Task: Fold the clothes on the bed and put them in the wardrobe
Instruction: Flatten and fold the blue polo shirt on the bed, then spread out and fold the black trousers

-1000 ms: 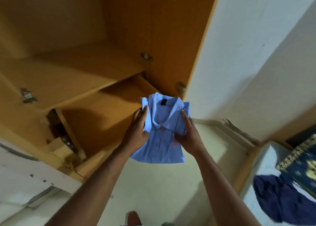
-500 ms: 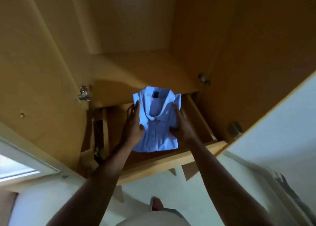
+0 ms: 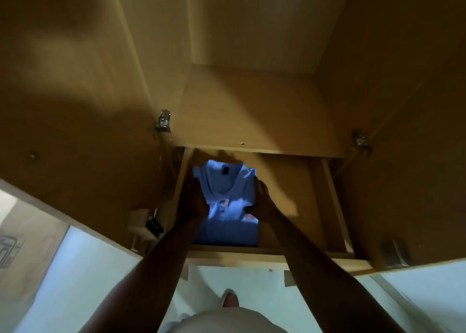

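A folded light-blue collared shirt [image 3: 228, 194] with an orange mark on its chest lies low inside the open bottom compartment of the wooden wardrobe [image 3: 254, 254]. My left hand [image 3: 194, 201] grips its left edge and my right hand [image 3: 264, 201] grips its right edge, thumbs on top. The shirt's collar points toward the back of the compartment. Whether the shirt rests on the compartment floor I cannot tell in the dim light.
A wooden shelf [image 3: 252, 110] runs above the compartment. Metal hinges [image 3: 163, 122] sit on the left wall and on the right wall [image 3: 360, 141]. Open doors flank both sides. Pale floor and my foot [image 3: 229, 300] lie below.
Both hands carried the shirt forward and down, from in front of the wardrobe into its bottom compartment. My view swung to face the wardrobe squarely; the bed left the view.
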Demonstrator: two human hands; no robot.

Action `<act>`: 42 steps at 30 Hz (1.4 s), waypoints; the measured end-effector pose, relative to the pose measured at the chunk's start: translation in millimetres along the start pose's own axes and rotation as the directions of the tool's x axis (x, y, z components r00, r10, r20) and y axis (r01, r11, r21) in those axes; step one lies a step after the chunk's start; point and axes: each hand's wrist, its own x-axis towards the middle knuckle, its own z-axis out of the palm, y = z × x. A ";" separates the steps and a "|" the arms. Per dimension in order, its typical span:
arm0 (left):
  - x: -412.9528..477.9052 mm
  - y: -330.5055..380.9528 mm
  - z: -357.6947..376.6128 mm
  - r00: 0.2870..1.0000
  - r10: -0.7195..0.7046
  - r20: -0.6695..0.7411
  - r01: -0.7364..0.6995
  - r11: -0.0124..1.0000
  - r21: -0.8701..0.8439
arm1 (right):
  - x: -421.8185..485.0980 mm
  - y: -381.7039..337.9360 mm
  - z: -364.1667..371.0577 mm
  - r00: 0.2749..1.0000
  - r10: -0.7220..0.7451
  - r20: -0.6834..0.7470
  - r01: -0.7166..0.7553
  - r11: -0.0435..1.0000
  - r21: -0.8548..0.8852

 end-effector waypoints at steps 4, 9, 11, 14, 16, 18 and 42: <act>-14.8 -16.7 19.7 0.995 0.092 0.033 -0.098 0.941 0.323 | -12.4 10.6 13.5 0.985 0.154 0.076 -0.127 0.951 -0.282; -30.5 -31.9 38.9 0.952 0.181 0.245 -0.259 0.906 0.335 | -15.8 44.5 54.0 0.995 0.099 0.007 -0.093 0.952 -0.293; -33.5 -35.0 36.6 0.951 0.175 0.254 -0.258 0.904 0.341 | -17.7 45.6 62.7 0.996 0.086 -0.014 -0.088 0.972 -0.220; -32.4 -39.0 31.9 0.946 0.115 0.304 -0.235 0.888 0.395 | -25.1 23.5 58.8 0.996 0.085 -0.005 -0.082 0.940 -0.331; -30.0 -43.0 31.3 0.947 0.078 0.312 -0.218 0.868 0.447 | -21.2 22.4 59.7 0.996 0.044 0.073 -0.011 0.916 -0.400; -28.6 -44.7 30.0 0.946 0.035 0.323 -0.189 0.868 0.459 | -19.4 22.8 60.3 0.983 0.060 0.174 0.045 0.838 -0.543; -136.1 45.8 20.1 0.768 0.572 0.288 -0.454 0.803 -0.386 | -211.0 -22.7 8.8 0.614 0.311 -0.725 -0.149 0.948 0.281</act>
